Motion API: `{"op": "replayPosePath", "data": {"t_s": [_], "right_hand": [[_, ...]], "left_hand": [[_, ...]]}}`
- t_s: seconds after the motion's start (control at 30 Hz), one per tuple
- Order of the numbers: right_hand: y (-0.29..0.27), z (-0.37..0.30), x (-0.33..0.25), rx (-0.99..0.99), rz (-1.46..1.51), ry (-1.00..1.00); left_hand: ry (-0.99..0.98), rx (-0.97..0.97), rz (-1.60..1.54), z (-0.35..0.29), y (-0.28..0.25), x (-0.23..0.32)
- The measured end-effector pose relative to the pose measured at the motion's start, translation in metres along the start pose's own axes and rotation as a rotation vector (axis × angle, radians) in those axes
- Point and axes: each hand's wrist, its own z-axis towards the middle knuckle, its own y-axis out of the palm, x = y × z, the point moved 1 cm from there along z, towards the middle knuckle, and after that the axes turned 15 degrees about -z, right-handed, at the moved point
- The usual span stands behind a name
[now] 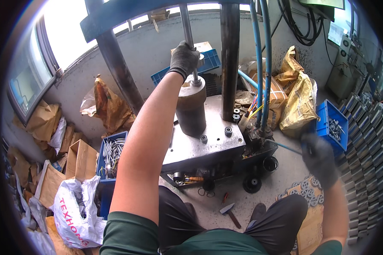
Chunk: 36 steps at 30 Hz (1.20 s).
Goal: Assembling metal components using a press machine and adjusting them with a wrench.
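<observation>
A hydraulic press stands before me, its thick steel plate [217, 142] carrying an upright metal cylinder [191, 112]. My left hand [184, 58], in a dark grey glove, reaches up and is closed around the upright metal rod [185, 23] above that cylinder. A small round metal piece [201, 60] shows beside its fingers; whether they touch it I cannot tell. To the right, my gloved right hand [320, 159] is blurred by motion, at the end of a thin blue lever [283, 146] and apparently closed on it. Small metal bushings [228, 131] stand on the plate.
A blue bin of long metal pins [113, 155] is at left, and a blue crate of metal parts [336, 129] at right. A hammer [230, 214] lies between my feet. Stacked metal bars [366, 170] line the right side; round metal discs [306, 191] lie near them.
</observation>
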Motion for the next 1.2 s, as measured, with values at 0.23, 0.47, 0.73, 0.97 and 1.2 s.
{"op": "replayPosePath", "data": {"t_s": [0.23,0.47,0.73,0.97,1.2], "right_hand": [[0.048,0.107,0.048,0.192,0.052,0.209],[0.029,0.076,0.037,0.071,-0.011,0.160],[-0.010,-0.068,-0.005,-1.004,0.268,-0.027],[-0.017,-0.053,-0.014,-1.028,0.261,0.135],[-0.021,-0.040,-0.015,-1.014,0.278,0.189]], "left_hand": [[0.035,-0.006,0.030,0.004,-0.002,-0.006],[-0.011,0.016,0.002,-0.001,0.000,-0.002],[0.003,0.019,-0.002,0.005,-0.001,-0.007],[0.019,0.005,0.038,-0.003,-0.003,0.001],[0.016,0.005,0.026,-0.002,-0.004,-0.002]]}}
